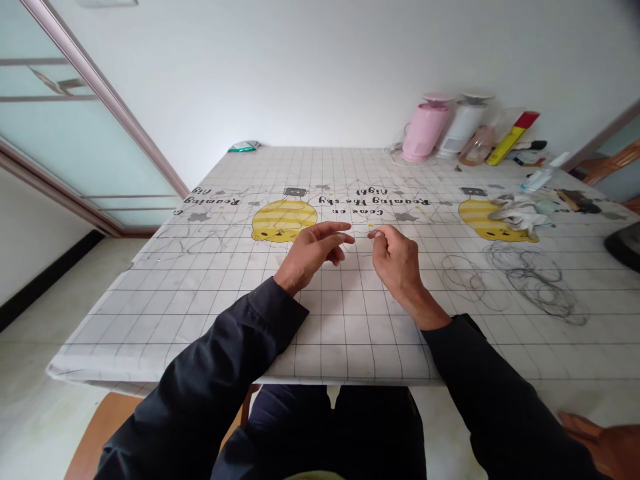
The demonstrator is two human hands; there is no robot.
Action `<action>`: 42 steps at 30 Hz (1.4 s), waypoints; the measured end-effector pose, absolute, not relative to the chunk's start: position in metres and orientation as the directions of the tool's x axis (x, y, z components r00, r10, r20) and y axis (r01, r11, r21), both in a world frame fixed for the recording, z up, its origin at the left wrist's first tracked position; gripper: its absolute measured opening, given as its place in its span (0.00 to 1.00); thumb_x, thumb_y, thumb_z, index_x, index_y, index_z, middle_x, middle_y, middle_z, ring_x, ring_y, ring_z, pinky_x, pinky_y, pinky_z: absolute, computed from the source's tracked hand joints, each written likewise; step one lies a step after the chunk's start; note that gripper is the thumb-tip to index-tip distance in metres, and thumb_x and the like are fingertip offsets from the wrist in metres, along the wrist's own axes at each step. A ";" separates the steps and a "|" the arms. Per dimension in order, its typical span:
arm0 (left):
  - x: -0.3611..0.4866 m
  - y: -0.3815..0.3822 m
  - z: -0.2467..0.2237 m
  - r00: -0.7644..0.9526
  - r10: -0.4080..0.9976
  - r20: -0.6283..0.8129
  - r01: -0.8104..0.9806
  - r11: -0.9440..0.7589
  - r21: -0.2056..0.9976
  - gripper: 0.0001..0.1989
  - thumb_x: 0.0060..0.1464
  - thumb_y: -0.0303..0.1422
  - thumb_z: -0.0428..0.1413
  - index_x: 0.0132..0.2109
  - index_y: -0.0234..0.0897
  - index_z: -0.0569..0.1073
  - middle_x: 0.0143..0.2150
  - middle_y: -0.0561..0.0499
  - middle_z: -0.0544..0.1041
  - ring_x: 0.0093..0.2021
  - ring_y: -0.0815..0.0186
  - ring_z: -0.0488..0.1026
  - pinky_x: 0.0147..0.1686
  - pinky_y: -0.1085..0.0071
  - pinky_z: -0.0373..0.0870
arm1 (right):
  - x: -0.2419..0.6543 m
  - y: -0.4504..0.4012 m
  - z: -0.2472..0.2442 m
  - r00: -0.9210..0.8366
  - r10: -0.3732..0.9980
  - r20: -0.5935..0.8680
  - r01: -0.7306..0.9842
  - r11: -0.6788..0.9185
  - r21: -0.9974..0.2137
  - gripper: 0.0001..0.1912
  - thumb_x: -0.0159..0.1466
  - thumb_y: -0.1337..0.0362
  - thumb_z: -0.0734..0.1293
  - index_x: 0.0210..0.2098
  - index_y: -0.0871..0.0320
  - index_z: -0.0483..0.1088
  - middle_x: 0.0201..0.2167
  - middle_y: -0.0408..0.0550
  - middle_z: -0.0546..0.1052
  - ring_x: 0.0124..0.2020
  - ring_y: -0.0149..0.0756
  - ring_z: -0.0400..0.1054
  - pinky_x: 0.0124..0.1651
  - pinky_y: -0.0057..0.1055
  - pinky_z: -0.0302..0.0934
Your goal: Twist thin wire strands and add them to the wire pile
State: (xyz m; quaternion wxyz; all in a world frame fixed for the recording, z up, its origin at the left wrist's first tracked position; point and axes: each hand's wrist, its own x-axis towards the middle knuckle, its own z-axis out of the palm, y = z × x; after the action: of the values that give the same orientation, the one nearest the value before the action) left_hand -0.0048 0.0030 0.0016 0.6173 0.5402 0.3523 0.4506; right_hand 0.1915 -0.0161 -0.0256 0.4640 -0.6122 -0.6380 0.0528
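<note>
Above the middle of the checked tablecloth [345,333], my left hand [315,252] is held with its fingers stretched and apart, and nothing shows in it. Facing it on the right, my right hand [397,263] is closed in a pinch, thumb against the curled forefinger. Whatever thin thing it may hold is too fine to make out. Both hands are a short way apart. Fine dark thread [537,280] lies in loose coils to the right of my right hand. More thin strands [200,240] are scattered left of my left hand.
Along the back right stand a pink cylinder-shaped appliance [425,130], a white one [460,127] and a yellow-red box [513,139]. A clear bottle [545,173] and a crumpled cloth [523,212] lie nearer. A green packet [244,146] rests at the far left corner.
</note>
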 end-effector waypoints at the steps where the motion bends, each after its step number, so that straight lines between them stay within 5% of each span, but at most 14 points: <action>1: -0.004 0.003 0.001 0.360 0.931 0.055 -0.162 0.004 0.987 0.19 0.60 0.35 0.70 0.57 0.35 0.84 0.50 0.41 0.85 0.35 0.68 0.76 0.37 0.67 0.73 | 0.192 -0.016 -0.026 0.186 0.825 0.534 0.738 0.241 -0.631 0.17 0.73 0.61 0.58 0.39 0.57 0.78 0.24 0.46 0.77 0.22 0.37 0.65 0.35 0.36 0.59; 5: 0.001 0.003 -0.002 0.330 0.927 0.180 -0.156 -0.134 0.979 0.20 0.58 0.39 0.73 0.55 0.38 0.86 0.49 0.44 0.85 0.44 0.64 0.78 0.45 0.66 0.74 | 0.191 -0.017 -0.026 0.154 0.828 0.539 0.733 0.270 -0.624 0.17 0.73 0.62 0.58 0.40 0.57 0.79 0.24 0.46 0.77 0.23 0.37 0.66 0.34 0.36 0.59; 10: 0.001 0.007 -0.005 0.312 0.935 0.166 -0.264 -0.082 0.961 0.15 0.59 0.44 0.72 0.44 0.36 0.88 0.43 0.45 0.85 0.40 0.66 0.77 0.43 0.66 0.75 | 0.189 -0.022 -0.024 0.023 0.859 0.512 0.687 0.359 -0.632 0.13 0.75 0.62 0.61 0.40 0.55 0.78 0.23 0.42 0.75 0.23 0.35 0.65 0.32 0.34 0.58; 16: -0.003 0.007 -0.003 0.258 0.949 0.182 -0.150 -0.147 0.978 0.14 0.59 0.44 0.71 0.38 0.36 0.87 0.36 0.47 0.84 0.34 0.67 0.74 0.38 0.68 0.74 | 0.198 -0.018 -0.028 -0.202 0.746 0.635 0.693 0.566 -0.446 0.09 0.77 0.59 0.67 0.50 0.54 0.76 0.42 0.52 0.83 0.41 0.42 0.76 0.42 0.38 0.68; 30: -0.001 0.006 -0.007 0.274 0.959 0.075 -0.178 -0.026 0.984 0.16 0.57 0.40 0.72 0.30 0.36 0.79 0.25 0.51 0.76 0.26 0.70 0.71 0.30 0.70 0.72 | 0.195 -0.022 -0.031 -0.458 0.652 0.605 0.807 0.590 -0.026 0.17 0.81 0.67 0.56 0.55 0.61 0.77 0.30 0.51 0.80 0.31 0.41 0.71 0.35 0.40 0.63; 38: -0.001 0.005 -0.008 0.264 0.965 -0.004 -0.099 0.031 0.995 0.14 0.57 0.34 0.71 0.29 0.34 0.78 0.23 0.48 0.78 0.22 0.68 0.73 0.25 0.69 0.74 | 0.190 -0.024 -0.037 -0.579 0.622 0.527 0.756 0.652 0.062 0.23 0.78 0.75 0.50 0.50 0.63 0.76 0.30 0.53 0.78 0.31 0.42 0.69 0.33 0.40 0.63; 42: -0.006 0.009 -0.008 0.301 0.951 -0.071 -0.084 0.101 0.991 0.15 0.56 0.35 0.73 0.29 0.33 0.79 0.25 0.46 0.79 0.24 0.66 0.76 0.27 0.67 0.78 | 0.190 -0.023 -0.040 -0.582 0.637 0.505 0.737 0.676 -0.004 0.20 0.77 0.74 0.52 0.45 0.59 0.74 0.28 0.50 0.76 0.29 0.40 0.67 0.32 0.38 0.60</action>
State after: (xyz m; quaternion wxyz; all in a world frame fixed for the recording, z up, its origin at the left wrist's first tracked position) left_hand -0.0063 0.0088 -0.0076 0.6148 0.5222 0.4151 0.4207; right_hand 0.1902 -0.0235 -0.0403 0.2402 -0.3887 -0.8835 -0.1034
